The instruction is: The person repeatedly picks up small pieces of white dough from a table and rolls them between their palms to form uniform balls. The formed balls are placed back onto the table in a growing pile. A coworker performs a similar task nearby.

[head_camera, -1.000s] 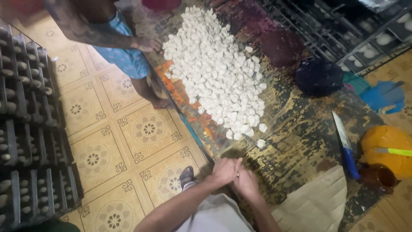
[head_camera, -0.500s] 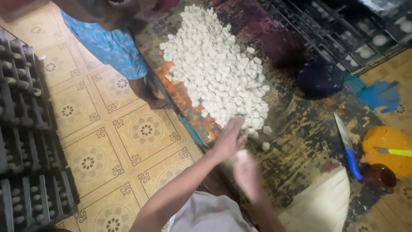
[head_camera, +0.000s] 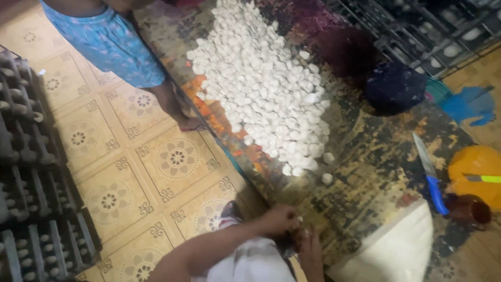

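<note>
White dough pieces (head_camera: 266, 89) lie heaped across the paint-stained counter (head_camera: 376, 172), filling its span from ten to one o'clock, with a few strays (head_camera: 327, 178) loose at the pile's near edge. Both hands work close together at six o'clock, just over the counter's near edge: the left hand (head_camera: 279, 218) has its grip curled around something small and pale, seemingly one dough piece, though blur hides it; the right hand (head_camera: 312, 245) sits just beside it, and I cannot tell whether its grip is together or apart.

A blue-handled knife (head_camera: 430, 175) lies at three o'clock, blade pointing toward the pile, near an orange bowl (head_camera: 477, 172). Another person in blue shorts (head_camera: 112, 44) stands at eleven o'clock by the counter's edge.

Risks, as I judge them: the strays sit near the edge and could roll onto the tiled floor (head_camera: 130, 177) if nudged; a careless reach rightward could meet the knife.
</note>
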